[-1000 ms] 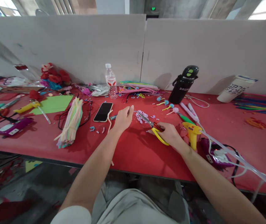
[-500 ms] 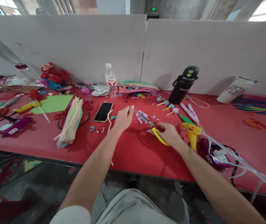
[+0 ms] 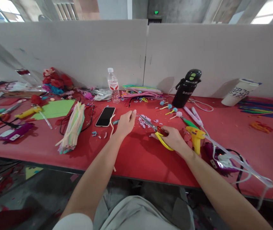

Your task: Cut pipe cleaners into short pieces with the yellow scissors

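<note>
My right hand (image 3: 171, 137) grips a pair of scissors (image 3: 159, 132) with yellow and red handles, its blades pointing up and left. Close to the tip of the blades, my left hand (image 3: 126, 122) is closed in a pinch; whatever lies between its fingertips is too small to make out. Under and just past the blades is a small heap of cut lilac pieces (image 3: 144, 122). A cream fuzzy stem (image 3: 112, 123) runs beneath my left forearm, its other end showing near the table edge. A phone (image 3: 105, 117) lies left of that hand.
A bundle of pale fuzzy stems (image 3: 72, 129) lies at left. Behind stand a plastic bottle (image 3: 113, 86) and a black flask (image 3: 186, 89). Right of my right hand are a yellow glue gun (image 3: 195, 137) and a purple power strip (image 3: 213, 156). A white partition (image 3: 90, 51) closes the back.
The view has tilted up slightly, so the scene sits a little lower. Both hands and the scissors keep nearly the same positions on the table.
</note>
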Motion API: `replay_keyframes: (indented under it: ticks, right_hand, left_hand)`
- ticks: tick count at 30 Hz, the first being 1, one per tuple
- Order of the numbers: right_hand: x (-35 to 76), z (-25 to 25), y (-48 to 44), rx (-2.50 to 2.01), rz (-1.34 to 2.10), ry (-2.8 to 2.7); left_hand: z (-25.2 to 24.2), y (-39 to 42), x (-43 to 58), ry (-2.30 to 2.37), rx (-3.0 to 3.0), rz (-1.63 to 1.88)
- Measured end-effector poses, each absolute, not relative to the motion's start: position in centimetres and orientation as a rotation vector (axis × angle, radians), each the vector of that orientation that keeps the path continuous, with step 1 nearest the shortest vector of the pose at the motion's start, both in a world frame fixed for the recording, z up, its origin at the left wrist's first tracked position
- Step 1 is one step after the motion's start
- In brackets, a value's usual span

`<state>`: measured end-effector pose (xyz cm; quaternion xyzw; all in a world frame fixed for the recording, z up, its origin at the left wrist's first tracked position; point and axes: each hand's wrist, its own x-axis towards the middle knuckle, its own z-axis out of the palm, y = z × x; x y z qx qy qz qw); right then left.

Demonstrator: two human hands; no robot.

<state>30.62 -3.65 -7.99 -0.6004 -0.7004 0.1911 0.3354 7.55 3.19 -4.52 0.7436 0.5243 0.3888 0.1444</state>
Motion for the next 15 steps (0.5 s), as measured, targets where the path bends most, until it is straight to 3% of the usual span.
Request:
replay_keyframes:
  ticks: [15]
  right_hand:
    - [30.74, -8.64, -3.46, -1.567, 0.548, -1.820]
  left_hand:
    - [-4.46, 3.14, 7.55, 1.510, 2.149, 1.125]
